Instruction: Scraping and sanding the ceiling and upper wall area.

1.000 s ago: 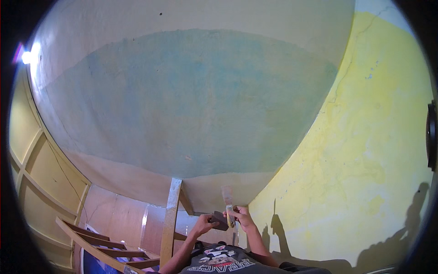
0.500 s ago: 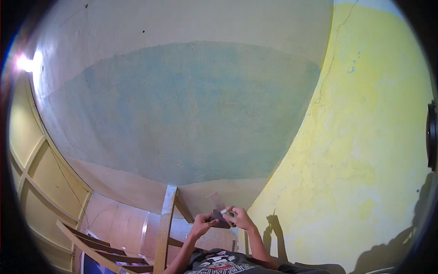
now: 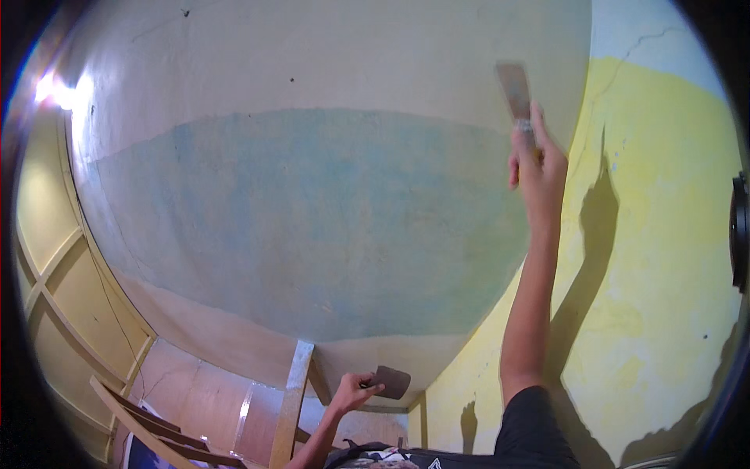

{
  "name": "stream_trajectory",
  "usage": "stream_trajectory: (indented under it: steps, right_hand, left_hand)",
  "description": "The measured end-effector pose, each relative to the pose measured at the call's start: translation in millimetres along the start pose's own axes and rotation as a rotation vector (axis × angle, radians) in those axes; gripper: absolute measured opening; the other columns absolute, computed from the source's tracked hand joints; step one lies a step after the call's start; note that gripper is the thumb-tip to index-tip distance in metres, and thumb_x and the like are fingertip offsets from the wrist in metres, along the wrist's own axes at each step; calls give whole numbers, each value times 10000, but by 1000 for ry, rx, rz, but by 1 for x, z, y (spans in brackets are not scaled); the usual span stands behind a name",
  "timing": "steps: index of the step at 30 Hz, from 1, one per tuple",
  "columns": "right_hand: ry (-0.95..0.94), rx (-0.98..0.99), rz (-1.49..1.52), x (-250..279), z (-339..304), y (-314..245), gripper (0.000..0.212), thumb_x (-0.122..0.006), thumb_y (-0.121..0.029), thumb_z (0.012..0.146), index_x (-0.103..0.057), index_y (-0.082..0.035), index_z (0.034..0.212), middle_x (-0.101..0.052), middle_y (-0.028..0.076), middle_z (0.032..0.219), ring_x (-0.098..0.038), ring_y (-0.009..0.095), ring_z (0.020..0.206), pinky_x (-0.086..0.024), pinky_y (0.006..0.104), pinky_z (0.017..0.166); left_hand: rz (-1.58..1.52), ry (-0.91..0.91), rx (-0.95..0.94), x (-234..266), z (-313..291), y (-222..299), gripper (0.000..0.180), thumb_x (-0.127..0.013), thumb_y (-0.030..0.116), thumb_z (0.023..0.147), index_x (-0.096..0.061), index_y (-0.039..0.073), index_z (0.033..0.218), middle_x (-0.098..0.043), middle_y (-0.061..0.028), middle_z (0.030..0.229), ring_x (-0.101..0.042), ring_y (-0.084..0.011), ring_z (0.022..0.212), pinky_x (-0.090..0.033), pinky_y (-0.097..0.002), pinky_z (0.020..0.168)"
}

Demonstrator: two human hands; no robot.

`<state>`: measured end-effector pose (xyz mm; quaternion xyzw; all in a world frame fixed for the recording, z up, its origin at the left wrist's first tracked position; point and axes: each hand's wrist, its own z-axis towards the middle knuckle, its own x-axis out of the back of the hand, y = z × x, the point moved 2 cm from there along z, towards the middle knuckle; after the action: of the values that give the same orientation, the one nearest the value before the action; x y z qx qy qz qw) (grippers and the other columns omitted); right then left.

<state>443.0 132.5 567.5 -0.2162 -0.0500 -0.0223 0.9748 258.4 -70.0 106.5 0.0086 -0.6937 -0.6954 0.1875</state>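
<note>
My right hand [image 3: 541, 162] is raised high at the upper right, with the arm stretched out. Its fingers wrap round the handle of a putty knife [image 3: 513, 87], whose flat, brownish blade points up in front of the wall. Low in the middle, my left hand [image 3: 354, 393] pinches the edge of a dark, flat plate with rounded corners [image 3: 391, 382]. The wall [image 3: 336, 219] in front of me carries a large blue-green patch bordered by pale grey. The blade is over the pale grey area, close to the patch's upper right edge; whether it touches cannot be told.
A yellow wall [image 3: 641, 258] with a crack meets the painted wall at the right. Wooden uprights [image 3: 294, 406] and a ladder-like frame [image 3: 148, 430] stand at the lower left. Cream panelling [image 3: 55, 258] and a bright lamp [image 3: 56, 91] are at the far left.
My right hand has swung from beside the left hand up to the upper right, carrying the putty knife. The left hand stays low with the dark plate. The view has shifted slightly.
</note>
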Motion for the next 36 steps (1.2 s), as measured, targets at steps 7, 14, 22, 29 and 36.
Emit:
stream_trajectory:
  steps: [7, 14, 22, 29, 36]
  right_hand:
    - [162, 30, -52, -46, 149, -39, 613, -596, -351, 990, -447, -88, 1523, -563, 37, 675, -502, 87, 501, -426, 265, 442]
    - [142, -31, -86, -70, 156, -36, 612, -567, -325, 998, -421, -61, 1530, -575, 49, 711, -529, 98, 506, -439, 263, 448]
    - [119, -19, -61, -77, 176, -48, 531, -555, -334, 1003, -520, -12, 1423, -583, 43, 702, -521, 102, 485, -449, 266, 463]
    - [190, 33, -200, -95, 207, -53, 652, -500, -340, 1055, -317, 58, 1538, -685, 173, 830, -634, 185, 549, -532, 312, 496]
    - [207, 56, -197, -106, 204, -71, 537, -469, -272, 1061, -428, 72, 1471, -655, 120, 743, -608, 163, 538, -495, 326, 476]
  left_hand:
    - [78, -35, 96, 21, 7, -40, 327, -795, 289, 824, -750, -4, 960, -606, -93, 628, -525, -104, 626, -462, -338, 599]
    - [39, 24, 29, 35, 5, -62, 342, -791, 270, 836, -759, -23, 1011, -687, -85, 707, -570, -110, 654, -501, -325, 642]
    - [94, -51, 179, 32, -3, -59, 326, -799, 264, 834, -761, -2, 1019, -698, -66, 728, -570, -94, 678, -499, -319, 659]
    - [68, -72, 102, 11, 1, -87, 311, -785, 278, 856, -749, -3, 982, -674, -54, 696, -563, -68, 689, -480, -297, 644]
    - [-96, -105, 122, 15, -10, -72, 253, -779, 196, 867, -721, -46, 915, -595, 12, 688, -499, -73, 672, -444, -303, 606]
